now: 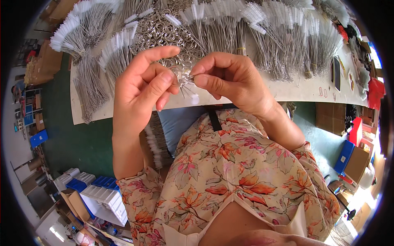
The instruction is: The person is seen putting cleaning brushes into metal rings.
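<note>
Green flooring is showing at the left of the frame, and a pale counter is spanning the upper part. Slightly above the centre, a thin metal ring and a few fine wire brushes are occupying the gap between the two hands; a white tip is pointing down toward the counter's near edge. Their exact join is lying too small to tell. The left hand, left of centre, is pinching the ring near its thumb tip, while its index finger is extending over the top toward the right. The right hand, right of centre, is pressing thumb and index finger together on the wire ends.

Just beyond the hands, a heap of metal rings is covering the upper centre of the counter. Brush bundles are filling the upper right, bristles mostly facing the top; further bundles are lying at the upper left. A dark flat object is resting near the counter's right end. Below, a floral shirt is filling the lower centre. White bins are standing at the lower left, and a cardboard box is sitting at the right.
</note>
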